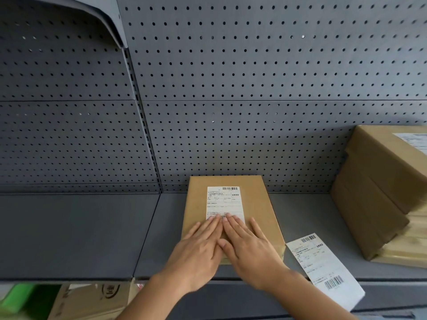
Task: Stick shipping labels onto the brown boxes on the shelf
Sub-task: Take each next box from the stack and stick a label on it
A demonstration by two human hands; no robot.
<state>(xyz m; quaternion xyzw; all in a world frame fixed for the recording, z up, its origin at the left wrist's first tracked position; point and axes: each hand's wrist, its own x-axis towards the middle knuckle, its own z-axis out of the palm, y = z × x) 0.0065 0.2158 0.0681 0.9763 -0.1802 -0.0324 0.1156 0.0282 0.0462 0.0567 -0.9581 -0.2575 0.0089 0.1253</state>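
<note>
Head view: left hand [196, 245] and right hand [249, 245], flat open on labelled brown box [258, 204]; bare shelf [80, 234] leftward.

Head camera, close, facing forward-down at shelf [92, 232] front.

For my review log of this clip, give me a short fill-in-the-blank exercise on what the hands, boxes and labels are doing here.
1. Both hands, left hand and right hand, press flat on the ____ end of the label on the box.
2. A loose label lies on the shelf to the ____ of that box.
3. The stack at the right has a label on its ____ box.

Missing words: near; right; top
</note>
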